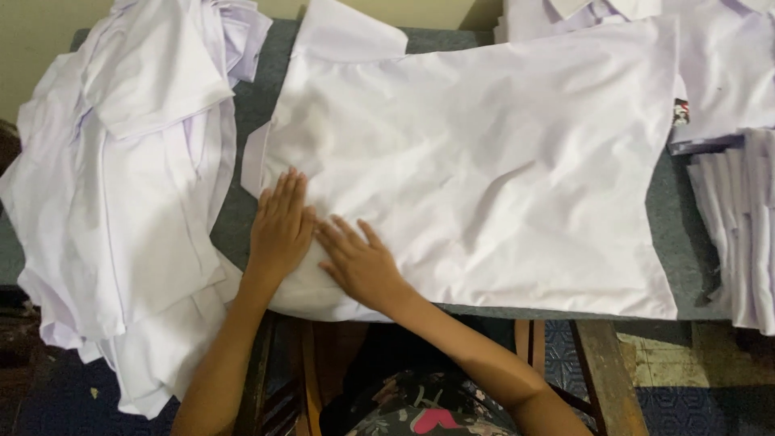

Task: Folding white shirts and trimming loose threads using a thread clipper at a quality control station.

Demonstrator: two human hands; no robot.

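1. Grey cloth-covered work table (266,97): runs across the whole view and bears every garment shown.
2. Large white cotton garment panel (484,161): spread flat over the middle of the table, reaching from the left centre almost to the right edge; its near edge follows the table's front edge, and soft creases cross its surface.
3. Loose heap of white shirts (121,186): piled at the left end of the table, draping over the front edge and hanging below it.
4. Neat stack of folded white cloth pieces (739,234): stands at the right end, edges aligned, just beside the panel's right edge.
5. Further white shirts (726,64): lie at the far right corner, overlapping the panel's upper right corner.
6. Left hand (280,226): fingers together and extended, palm pressed flat on the panel's lower left part, holding nothing.
7. Right hand (361,262): fingers slightly spread, flat on the panel, its fingertips just beside the left hand, gripping nothing.
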